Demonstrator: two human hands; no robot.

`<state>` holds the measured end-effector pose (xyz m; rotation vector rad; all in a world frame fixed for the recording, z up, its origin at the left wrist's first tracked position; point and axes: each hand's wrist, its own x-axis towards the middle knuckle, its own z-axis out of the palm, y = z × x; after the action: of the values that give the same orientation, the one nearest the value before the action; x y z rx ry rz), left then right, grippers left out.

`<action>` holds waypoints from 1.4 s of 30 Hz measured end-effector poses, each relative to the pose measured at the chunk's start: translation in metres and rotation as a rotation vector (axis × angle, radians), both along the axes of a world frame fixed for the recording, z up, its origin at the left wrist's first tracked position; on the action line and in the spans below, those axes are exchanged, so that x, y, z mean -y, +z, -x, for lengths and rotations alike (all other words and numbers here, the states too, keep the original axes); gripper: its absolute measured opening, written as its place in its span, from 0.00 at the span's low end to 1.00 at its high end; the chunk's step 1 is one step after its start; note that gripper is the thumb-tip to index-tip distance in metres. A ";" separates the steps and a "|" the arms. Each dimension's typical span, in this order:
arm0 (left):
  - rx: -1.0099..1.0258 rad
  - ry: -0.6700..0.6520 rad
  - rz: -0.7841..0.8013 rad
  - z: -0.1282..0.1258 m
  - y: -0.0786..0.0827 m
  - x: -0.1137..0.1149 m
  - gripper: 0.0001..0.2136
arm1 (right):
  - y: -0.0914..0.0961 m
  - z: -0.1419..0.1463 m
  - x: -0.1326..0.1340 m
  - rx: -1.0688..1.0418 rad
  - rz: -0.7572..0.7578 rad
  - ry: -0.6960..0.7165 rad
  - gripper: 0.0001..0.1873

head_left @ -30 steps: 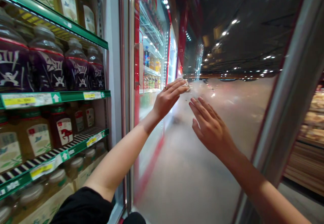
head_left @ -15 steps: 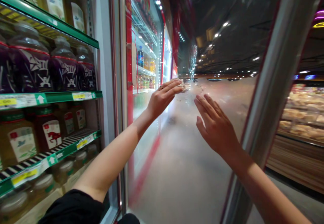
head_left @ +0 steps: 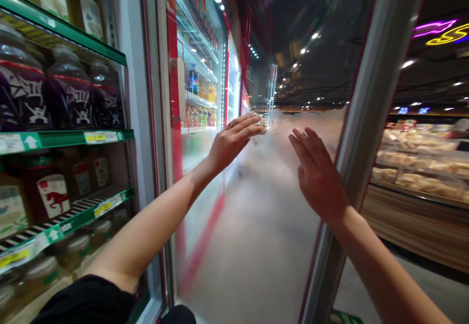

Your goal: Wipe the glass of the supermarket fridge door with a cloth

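Note:
A fogged glass door (head_left: 256,246) stands open in front of me, its upper part clearer than its lower. My left hand (head_left: 232,140), a ring on one finger, presses a crumpled whitish cloth (head_left: 261,120) to the glass near the top of the fog. Most of that cloth is hidden under the fingers. My right hand (head_left: 319,177) holds nothing; its fingers are stretched out near the glass, beside the door's metal frame (head_left: 361,99). Whether they touch the pane I cannot tell.
At left, shelves (head_left: 54,138) with green price rails carry dark purple bottles (head_left: 68,89) and juice jars (head_left: 51,192). Through the glass a red-framed drinks fridge (head_left: 198,70) shows. A display of packed goods (head_left: 421,162) is at far right.
The view has turned a little to the right, so shelves and door sit further left. My right hand has shifted away from my left, toward the door frame. The cloth stays under my left hand.

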<state>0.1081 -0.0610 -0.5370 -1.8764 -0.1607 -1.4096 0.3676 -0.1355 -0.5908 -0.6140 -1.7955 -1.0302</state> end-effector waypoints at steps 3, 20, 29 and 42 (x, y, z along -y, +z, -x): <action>0.084 0.018 0.056 -0.003 0.016 -0.003 0.13 | 0.002 -0.007 0.000 0.008 -0.001 0.024 0.46; 0.123 0.014 0.013 -0.049 0.035 -0.010 0.16 | 0.005 -0.022 0.022 0.017 -0.076 -0.131 0.47; -0.156 0.096 -0.165 -0.047 0.028 -0.001 0.18 | 0.001 -0.030 0.023 0.047 -0.139 -0.171 0.43; -0.258 0.075 -0.053 -0.100 0.048 0.001 0.21 | -0.014 -0.051 0.020 0.025 -0.146 -0.149 0.36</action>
<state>0.2083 -0.0617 -0.4887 -1.9670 -0.0647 -1.1002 0.4183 -0.1558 -0.6046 -0.6540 -1.6984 -1.2624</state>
